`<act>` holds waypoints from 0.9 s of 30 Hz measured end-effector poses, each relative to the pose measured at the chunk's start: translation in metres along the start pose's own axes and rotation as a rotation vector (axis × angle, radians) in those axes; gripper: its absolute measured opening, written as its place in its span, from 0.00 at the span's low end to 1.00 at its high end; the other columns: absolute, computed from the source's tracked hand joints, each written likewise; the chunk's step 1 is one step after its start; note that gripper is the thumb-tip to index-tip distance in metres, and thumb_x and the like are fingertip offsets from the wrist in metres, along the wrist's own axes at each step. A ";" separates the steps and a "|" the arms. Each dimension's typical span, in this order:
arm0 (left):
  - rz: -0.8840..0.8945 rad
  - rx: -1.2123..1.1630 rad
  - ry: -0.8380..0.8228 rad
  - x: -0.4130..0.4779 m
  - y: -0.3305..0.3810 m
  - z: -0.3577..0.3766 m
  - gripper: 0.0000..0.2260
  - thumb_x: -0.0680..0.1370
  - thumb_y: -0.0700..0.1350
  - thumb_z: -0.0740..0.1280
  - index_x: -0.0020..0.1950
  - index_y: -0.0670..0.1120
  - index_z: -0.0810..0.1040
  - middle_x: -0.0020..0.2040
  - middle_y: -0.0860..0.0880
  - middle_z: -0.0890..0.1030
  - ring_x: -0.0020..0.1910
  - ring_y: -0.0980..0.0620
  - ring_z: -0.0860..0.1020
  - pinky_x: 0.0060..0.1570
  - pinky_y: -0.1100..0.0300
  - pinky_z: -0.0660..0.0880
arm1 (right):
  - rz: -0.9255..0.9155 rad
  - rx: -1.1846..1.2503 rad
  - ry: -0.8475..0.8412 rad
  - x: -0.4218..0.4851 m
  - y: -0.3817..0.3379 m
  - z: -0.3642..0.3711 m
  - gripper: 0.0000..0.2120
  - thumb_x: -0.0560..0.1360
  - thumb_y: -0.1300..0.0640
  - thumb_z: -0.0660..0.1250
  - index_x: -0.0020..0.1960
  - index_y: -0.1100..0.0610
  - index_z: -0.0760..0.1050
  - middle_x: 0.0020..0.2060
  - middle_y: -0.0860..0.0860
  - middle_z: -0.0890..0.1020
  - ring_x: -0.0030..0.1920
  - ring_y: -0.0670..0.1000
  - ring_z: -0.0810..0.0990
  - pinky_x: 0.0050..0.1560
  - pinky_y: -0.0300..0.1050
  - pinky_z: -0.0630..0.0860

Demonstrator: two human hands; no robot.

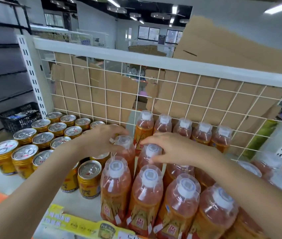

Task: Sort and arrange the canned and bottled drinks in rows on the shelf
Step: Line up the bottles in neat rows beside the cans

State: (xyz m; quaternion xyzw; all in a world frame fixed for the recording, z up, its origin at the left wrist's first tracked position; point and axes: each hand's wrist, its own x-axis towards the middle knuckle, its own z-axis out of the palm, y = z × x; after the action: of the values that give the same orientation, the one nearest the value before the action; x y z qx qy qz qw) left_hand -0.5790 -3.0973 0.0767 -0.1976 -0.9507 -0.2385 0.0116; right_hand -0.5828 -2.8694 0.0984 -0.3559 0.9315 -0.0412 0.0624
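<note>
Bottles [147, 187], orange drink, white caps: stood in rows on right half of shelf [74, 204]; cans [42, 140] in rows at left. All upright, long axis vertical, caps up (front-row labels face the aisle). Left hand [102, 140]: fingers curled over top of left bottle [128, 153]. Right hand [176, 149]: fingers and thumb pinch cap of right bottle [151, 150], just beside it. Advice: grip lower nr shoulder, slide rather than lift, keep vertical, close up to neighbours w/o knocking cans.
</note>
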 end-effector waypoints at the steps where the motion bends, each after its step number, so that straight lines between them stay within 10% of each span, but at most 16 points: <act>1: 0.015 -0.010 0.005 0.003 -0.002 0.001 0.21 0.71 0.49 0.73 0.63 0.53 0.74 0.58 0.57 0.76 0.52 0.58 0.75 0.44 0.75 0.69 | -0.006 0.002 0.009 0.002 0.000 0.001 0.26 0.74 0.45 0.67 0.69 0.45 0.65 0.59 0.47 0.73 0.57 0.47 0.72 0.56 0.43 0.70; 5: 0.075 0.022 0.020 0.014 -0.009 0.005 0.19 0.71 0.47 0.73 0.61 0.49 0.76 0.54 0.55 0.77 0.53 0.55 0.76 0.46 0.74 0.68 | 0.025 -0.057 0.077 0.004 -0.001 0.002 0.23 0.74 0.48 0.68 0.67 0.47 0.67 0.52 0.46 0.71 0.45 0.46 0.71 0.49 0.44 0.71; 14: 0.178 0.053 -0.026 0.069 -0.017 0.006 0.19 0.74 0.46 0.70 0.64 0.46 0.73 0.57 0.50 0.77 0.50 0.58 0.70 0.46 0.70 0.65 | 0.218 -0.008 0.079 0.019 0.035 -0.003 0.21 0.74 0.52 0.68 0.65 0.49 0.70 0.58 0.49 0.73 0.59 0.51 0.72 0.58 0.49 0.70; 27: 0.272 0.042 -0.056 0.113 -0.012 0.018 0.18 0.75 0.45 0.67 0.66 0.49 0.72 0.63 0.49 0.75 0.59 0.53 0.73 0.53 0.64 0.71 | 0.277 -0.028 0.049 0.044 0.067 -0.008 0.22 0.74 0.55 0.68 0.67 0.49 0.69 0.56 0.49 0.72 0.53 0.49 0.72 0.48 0.45 0.67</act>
State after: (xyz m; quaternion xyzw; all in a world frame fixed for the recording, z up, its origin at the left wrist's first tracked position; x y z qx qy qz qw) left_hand -0.6862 -3.0574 0.0684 -0.3309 -0.9199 -0.2093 0.0216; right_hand -0.6600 -2.8489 0.0941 -0.2237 0.9735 -0.0279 0.0398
